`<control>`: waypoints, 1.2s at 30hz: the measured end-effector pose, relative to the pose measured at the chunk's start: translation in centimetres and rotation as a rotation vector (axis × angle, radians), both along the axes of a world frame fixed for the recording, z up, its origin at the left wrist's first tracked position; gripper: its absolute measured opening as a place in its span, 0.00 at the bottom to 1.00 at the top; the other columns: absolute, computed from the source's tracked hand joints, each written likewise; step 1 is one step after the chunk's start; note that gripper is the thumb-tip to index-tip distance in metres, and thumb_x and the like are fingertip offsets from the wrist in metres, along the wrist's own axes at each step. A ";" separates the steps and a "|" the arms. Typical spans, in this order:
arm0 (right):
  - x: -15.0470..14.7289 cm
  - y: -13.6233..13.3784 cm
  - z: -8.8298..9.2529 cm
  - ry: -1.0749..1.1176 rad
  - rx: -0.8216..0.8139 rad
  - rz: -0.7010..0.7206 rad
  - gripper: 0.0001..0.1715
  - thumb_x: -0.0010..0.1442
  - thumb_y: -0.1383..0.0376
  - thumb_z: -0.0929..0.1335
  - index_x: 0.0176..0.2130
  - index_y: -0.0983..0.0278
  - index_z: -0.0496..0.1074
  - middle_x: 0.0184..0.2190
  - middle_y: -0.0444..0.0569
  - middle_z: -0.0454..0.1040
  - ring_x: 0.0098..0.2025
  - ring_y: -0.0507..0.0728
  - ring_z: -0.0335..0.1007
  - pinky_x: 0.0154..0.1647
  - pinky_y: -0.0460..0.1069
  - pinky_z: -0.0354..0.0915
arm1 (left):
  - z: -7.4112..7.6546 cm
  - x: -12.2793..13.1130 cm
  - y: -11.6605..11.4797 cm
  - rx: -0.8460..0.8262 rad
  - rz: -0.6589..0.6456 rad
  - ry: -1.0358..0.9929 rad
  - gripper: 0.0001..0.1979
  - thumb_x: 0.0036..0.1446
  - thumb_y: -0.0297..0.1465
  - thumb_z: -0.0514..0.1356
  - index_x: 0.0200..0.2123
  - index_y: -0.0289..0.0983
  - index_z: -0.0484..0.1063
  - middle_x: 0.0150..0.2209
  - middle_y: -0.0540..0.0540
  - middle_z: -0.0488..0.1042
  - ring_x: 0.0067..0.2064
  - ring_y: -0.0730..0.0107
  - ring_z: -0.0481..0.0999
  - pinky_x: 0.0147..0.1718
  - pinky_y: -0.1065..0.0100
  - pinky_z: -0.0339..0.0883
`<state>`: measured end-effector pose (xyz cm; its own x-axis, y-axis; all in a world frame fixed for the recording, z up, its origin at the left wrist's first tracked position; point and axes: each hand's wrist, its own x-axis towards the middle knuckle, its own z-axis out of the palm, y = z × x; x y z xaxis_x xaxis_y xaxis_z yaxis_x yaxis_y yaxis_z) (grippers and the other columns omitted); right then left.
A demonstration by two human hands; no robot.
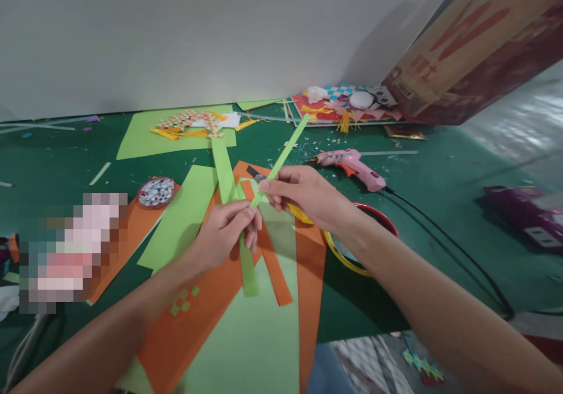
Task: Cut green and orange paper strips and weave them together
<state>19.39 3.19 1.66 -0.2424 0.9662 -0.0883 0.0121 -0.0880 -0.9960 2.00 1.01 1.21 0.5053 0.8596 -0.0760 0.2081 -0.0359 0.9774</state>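
A: What is held above the green tabletop (pixel 433 174)?

B: A narrow, light-green paper strip (pixel 288 149) is held slanting up and away to the right. Its near end is pinched between the thumb and fingers of the left hand (pixel 224 230), and a little farther along it is grasped by the right hand (pixel 303 187).

A: Is anything else held?

B: A yellow-handled cutter (pixel 301 213) with a dark tip is kept in the right hand, partly covered by the fingers.

A: And what is seen around the hands?

B: Below, a broad orange paper sheet (pixel 185 330) is partly covered by a large pale-green paper sheet (pixel 246 347). A pink plastic glue gun (pixel 352 167) is laid beyond the right hand; a round case of googly eyes (pixel 158 193) is placed to the left.
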 end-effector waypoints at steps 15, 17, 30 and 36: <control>1.0 0.5 0.6 0.103 0.033 -0.149 0.25 0.46 0.56 0.76 0.16 0.64 0.61 0.14 0.40 0.62 0.18 0.47 0.58 0.20 0.45 0.54 | 0.3 0.2 0.0 -0.017 -0.001 0.002 0.13 0.59 0.27 0.47 0.23 0.37 0.64 0.14 0.55 0.63 0.19 0.75 0.70 0.24 0.73 0.63; 1.1 0.5 0.6 0.107 0.034 -0.154 0.26 0.46 0.55 0.76 0.16 0.63 0.60 0.14 0.40 0.61 0.18 0.47 0.56 0.19 0.45 0.53 | 0.4 0.1 0.0 -0.016 -0.002 0.000 0.14 0.59 0.27 0.47 0.23 0.36 0.64 0.14 0.55 0.63 0.19 0.75 0.70 0.24 0.73 0.63; 2.2 1.1 1.1 0.203 0.057 -0.235 0.26 0.45 0.59 0.77 0.15 0.63 0.58 0.15 0.39 0.57 0.19 0.47 0.57 0.21 0.46 0.53 | 0.3 0.0 0.1 0.009 -0.016 -0.041 0.14 0.58 0.28 0.47 0.21 0.36 0.64 0.14 0.54 0.63 0.19 0.74 0.70 0.25 0.71 0.63; 1.3 0.5 1.0 0.147 0.025 -0.047 0.27 0.43 0.55 0.77 0.15 0.63 0.59 0.13 0.39 0.58 0.18 0.47 0.56 0.19 0.46 0.52 | -0.1 0.0 0.3 -0.025 0.047 -0.118 0.18 0.62 0.36 0.46 0.24 0.36 0.66 0.15 0.52 0.65 0.19 0.72 0.70 0.26 0.69 0.64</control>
